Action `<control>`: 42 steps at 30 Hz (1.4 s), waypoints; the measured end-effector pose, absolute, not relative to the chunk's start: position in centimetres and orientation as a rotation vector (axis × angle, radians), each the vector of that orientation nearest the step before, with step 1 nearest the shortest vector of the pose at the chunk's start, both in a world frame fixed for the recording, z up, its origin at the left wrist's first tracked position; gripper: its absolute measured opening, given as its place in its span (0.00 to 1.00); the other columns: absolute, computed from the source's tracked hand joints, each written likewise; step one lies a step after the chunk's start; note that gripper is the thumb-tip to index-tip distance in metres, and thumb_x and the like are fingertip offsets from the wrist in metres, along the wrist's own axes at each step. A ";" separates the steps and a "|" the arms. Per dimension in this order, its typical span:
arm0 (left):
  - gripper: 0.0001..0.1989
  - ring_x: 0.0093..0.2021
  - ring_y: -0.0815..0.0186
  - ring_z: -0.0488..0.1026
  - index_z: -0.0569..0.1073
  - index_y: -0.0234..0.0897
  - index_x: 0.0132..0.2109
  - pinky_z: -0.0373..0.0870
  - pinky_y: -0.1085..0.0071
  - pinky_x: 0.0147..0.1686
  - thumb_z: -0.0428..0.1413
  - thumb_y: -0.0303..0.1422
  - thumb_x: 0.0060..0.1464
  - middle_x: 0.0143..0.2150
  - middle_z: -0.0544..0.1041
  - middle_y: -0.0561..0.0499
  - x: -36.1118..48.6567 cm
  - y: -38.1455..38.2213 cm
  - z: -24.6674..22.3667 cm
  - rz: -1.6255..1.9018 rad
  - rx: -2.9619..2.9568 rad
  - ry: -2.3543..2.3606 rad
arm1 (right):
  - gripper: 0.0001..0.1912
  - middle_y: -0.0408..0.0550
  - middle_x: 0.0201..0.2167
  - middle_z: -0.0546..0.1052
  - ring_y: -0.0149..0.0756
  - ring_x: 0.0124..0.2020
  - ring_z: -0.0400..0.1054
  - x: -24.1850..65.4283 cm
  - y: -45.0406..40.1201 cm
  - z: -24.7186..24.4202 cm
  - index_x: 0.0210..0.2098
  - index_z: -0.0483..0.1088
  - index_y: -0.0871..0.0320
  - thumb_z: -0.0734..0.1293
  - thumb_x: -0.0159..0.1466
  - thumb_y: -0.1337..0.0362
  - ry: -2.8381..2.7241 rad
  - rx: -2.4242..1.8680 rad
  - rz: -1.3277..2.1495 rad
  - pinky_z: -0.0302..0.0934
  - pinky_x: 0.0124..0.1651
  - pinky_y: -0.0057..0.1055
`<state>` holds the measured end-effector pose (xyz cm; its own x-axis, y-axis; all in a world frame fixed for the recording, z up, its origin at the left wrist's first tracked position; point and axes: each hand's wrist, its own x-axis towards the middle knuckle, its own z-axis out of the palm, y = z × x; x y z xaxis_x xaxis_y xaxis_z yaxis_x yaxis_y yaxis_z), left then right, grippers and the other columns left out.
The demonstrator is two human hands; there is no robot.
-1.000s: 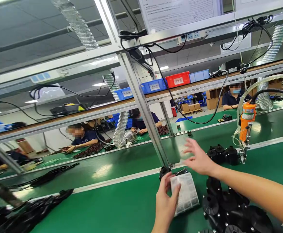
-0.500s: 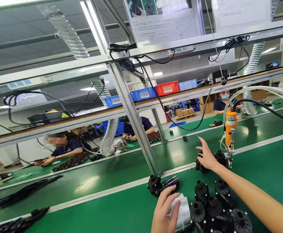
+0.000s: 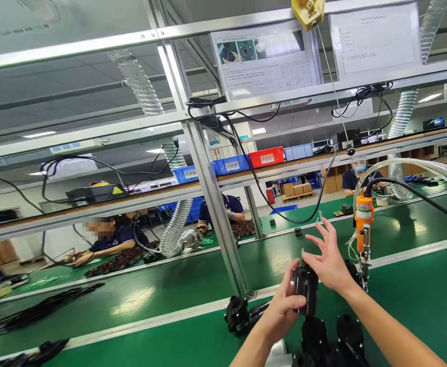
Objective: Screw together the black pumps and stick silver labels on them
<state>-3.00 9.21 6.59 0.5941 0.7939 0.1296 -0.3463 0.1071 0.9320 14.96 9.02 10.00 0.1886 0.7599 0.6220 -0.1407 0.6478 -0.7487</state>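
Observation:
My left hand is closed around a glossy black pump with a cylindrical body, held upright above the green bench. Beside its top is my right hand, fingers apart, the thumb close to the pump's upper end. A small clear strip sticks up at the right fingertips, and another clear strip shows by the thumb. Whether the thumb presses on the pump, I cannot tell. Below my left wrist, a pale roll is mostly hidden. Several black pumps stand underneath my hands.
Another black pump lies left of my hands by a metal post. An orange power screwdriver hangs at the right. Black cables lie on the left. Co-workers sit across the bench. Blue and red bins line the shelf.
My left hand has left the pale roll and now grips a black pump, raised off the bench. The right hand has come in beside it from the far pumps. The view has tilted up.

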 end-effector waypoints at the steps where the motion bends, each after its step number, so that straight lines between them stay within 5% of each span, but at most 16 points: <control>1: 0.45 0.46 0.54 0.81 0.64 0.46 0.68 0.73 0.65 0.42 0.67 0.28 0.43 0.51 0.81 0.43 -2.8 9.4 6.2 0.899 1.103 0.448 | 0.47 0.54 0.73 0.47 0.47 0.66 0.60 15.3 9.2 9.9 0.71 0.42 0.38 0.73 0.63 0.60 -1.236 -0.663 0.637 0.73 0.54 0.43; 4: 0.27 0.42 0.57 0.80 0.74 0.39 0.56 0.73 0.61 0.44 0.62 0.28 0.45 0.48 0.81 0.42 -3.2 10.1 5.6 0.968 0.963 0.444 | 0.43 0.55 0.70 0.53 0.44 0.61 0.62 15.7 9.8 9.5 0.70 0.44 0.41 0.72 0.64 0.59 -1.253 -0.674 0.653 0.71 0.53 0.42; 6: 0.24 0.42 0.58 0.79 0.75 0.38 0.53 0.73 0.60 0.46 0.60 0.26 0.45 0.47 0.82 0.42 -3.7 10.5 5.6 1.016 0.943 0.452 | 0.44 0.56 0.67 0.57 0.44 0.58 0.63 15.4 10.0 9.3 0.69 0.43 0.43 0.72 0.63 0.58 -1.261 -0.575 0.805 0.71 0.52 0.41; 14: 0.32 0.43 0.57 0.78 0.72 0.40 0.58 0.72 0.61 0.44 0.56 0.24 0.42 0.46 0.82 0.46 -4.3 11.0 5.6 1.073 0.899 0.442 | 0.48 0.55 0.68 0.51 0.42 0.59 0.59 13.1 9.5 8.3 0.69 0.39 0.39 0.72 0.61 0.67 -1.344 -0.454 1.015 0.69 0.40 0.31; 42: 0.35 0.44 0.58 0.75 0.73 0.42 0.58 0.74 0.61 0.44 0.55 0.23 0.39 0.46 0.80 0.47 -4.1 11.0 5.1 1.086 0.863 0.388 | 0.48 0.52 0.71 0.47 0.42 0.60 0.60 12.8 8.8 8.4 0.69 0.41 0.35 0.72 0.61 0.70 -1.386 -0.533 0.917 0.70 0.43 0.32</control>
<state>-4.12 10.96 5.12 0.4425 0.8879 0.1257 -0.6070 0.1934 0.7708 12.76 8.85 8.39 -0.0639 0.8023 0.5935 -0.2329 0.5663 -0.7906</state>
